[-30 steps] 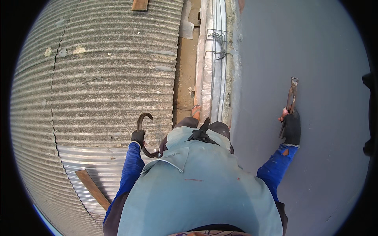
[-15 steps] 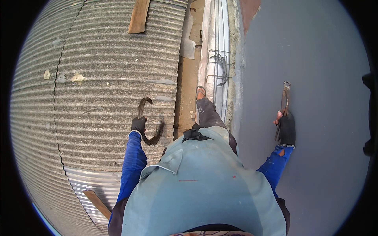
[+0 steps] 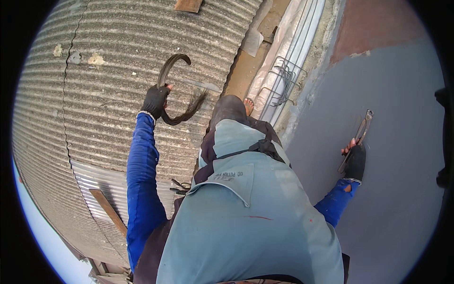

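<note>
Wire bundle in left fist, pincers in right

The bundle of dark wire (image 3: 176, 120) sits to your left, above the ribbed roofing, bent into an open hook; its upper end curls over, its lower end frays into loose strands. Contact between bundle and roof: cannot tell. Your left hand (image 3: 155, 100), in a dark glove with bare fingertips, is clamped around the bundle partway along its curve.

Your right hand (image 3: 354, 158), gloved likewise, is wrapped round the handles of the metal pincers (image 3: 363, 128), which slant with their head pointing forward. They appear in front of a smooth grey surface (image 3: 397, 99); whether they touch it, cannot tell. The two hands are well apart, one on each side of your body.

Between them: your pale blue shirt (image 3: 246, 217), with a black tie (image 3: 266, 147) at the waist, and one sandalled foot (image 3: 248, 106) ahead of your knees. Just beside that foot run long steel rods (image 3: 306, 40), with a tangle of thin wire (image 3: 283, 78) over them.

Farther out, on your left: corrugated roof (image 3: 109, 128), a shiny metal sheet (image 3: 111, 176) let into it, and a wooden plank (image 3: 108, 206) lying aslant. A second board (image 3: 189, 4) shows at the top edge; beyond the grey on your right, a reddish patch (image 3: 378, 23)
</note>
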The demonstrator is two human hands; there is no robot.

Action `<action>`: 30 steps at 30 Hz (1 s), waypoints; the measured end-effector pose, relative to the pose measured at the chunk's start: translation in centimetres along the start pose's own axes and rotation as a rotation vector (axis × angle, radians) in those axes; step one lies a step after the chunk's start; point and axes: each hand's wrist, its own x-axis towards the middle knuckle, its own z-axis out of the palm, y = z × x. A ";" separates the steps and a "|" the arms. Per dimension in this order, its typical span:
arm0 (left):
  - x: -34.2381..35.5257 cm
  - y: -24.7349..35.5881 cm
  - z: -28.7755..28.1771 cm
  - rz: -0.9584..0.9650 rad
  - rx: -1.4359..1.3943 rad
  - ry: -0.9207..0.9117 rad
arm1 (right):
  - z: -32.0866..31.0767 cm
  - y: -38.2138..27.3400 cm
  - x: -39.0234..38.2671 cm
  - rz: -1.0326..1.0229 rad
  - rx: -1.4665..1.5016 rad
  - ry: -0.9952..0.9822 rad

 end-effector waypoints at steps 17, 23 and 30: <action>-1.8 16.2 -1.5 0.219 0.069 0.062 | -0.9 -4.9 9.3 0.156 0.084 -0.098; 3.3 16.5 3.4 0.347 0.139 0.021 | 1.4 -11.9 14.7 0.051 -0.017 -0.133; 7.1 20.5 5.7 0.073 0.016 0.020 | 3.3 -18.4 20.2 -0.039 -0.016 -0.010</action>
